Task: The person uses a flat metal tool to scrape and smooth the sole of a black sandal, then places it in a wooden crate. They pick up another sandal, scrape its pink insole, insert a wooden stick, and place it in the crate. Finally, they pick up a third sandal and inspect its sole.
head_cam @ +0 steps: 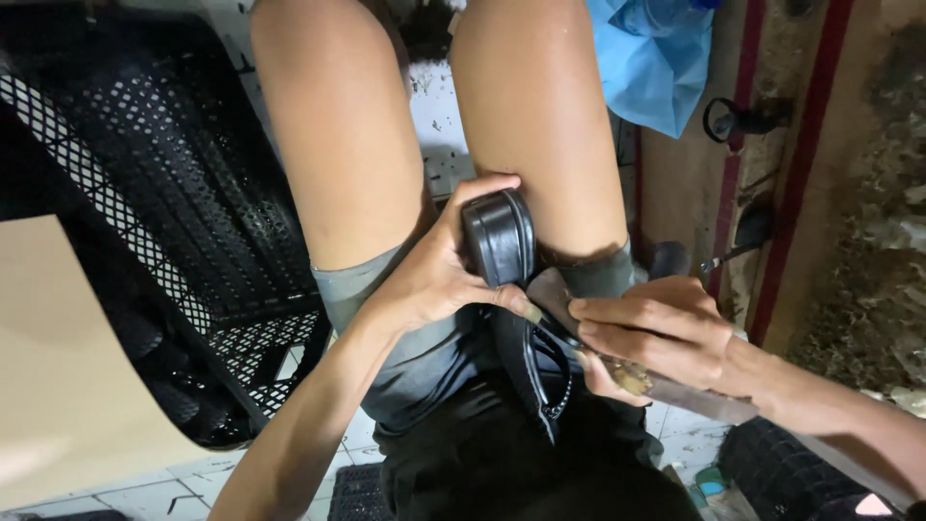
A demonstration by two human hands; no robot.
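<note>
gripping a black rubbery moulded piece (499, 236) between the knees, the left hand (439, 280) wraps round its rounded upper end, thumb over the top edge and fingers closed along the near side, so that hand is clamped on the piece. it sits just above the lap, between the two bare thighs, with a dark strap or flap hanging down from it toward the dark shorts (453, 386). the right hand (656, 333) is closed too, fingers curled tight round a tool with a worn handle (627, 374); its working tip meets the lower edge of the black piece, though the tip itself is hidden behind the fingers and i cannot tell its shape. judging by the matt, ribbed skin, the piece looks light, flexible and fairly grippy rather than slick, likely to bend or fold if squeezed at the thin flap. the thick rolled rim at the top seems the firmest place to hold, where the left hand already has it. a black perforated crate (145, 193) stands to the left and a blue plastic sheet (651, 58) lies beyond the knees.
</note>
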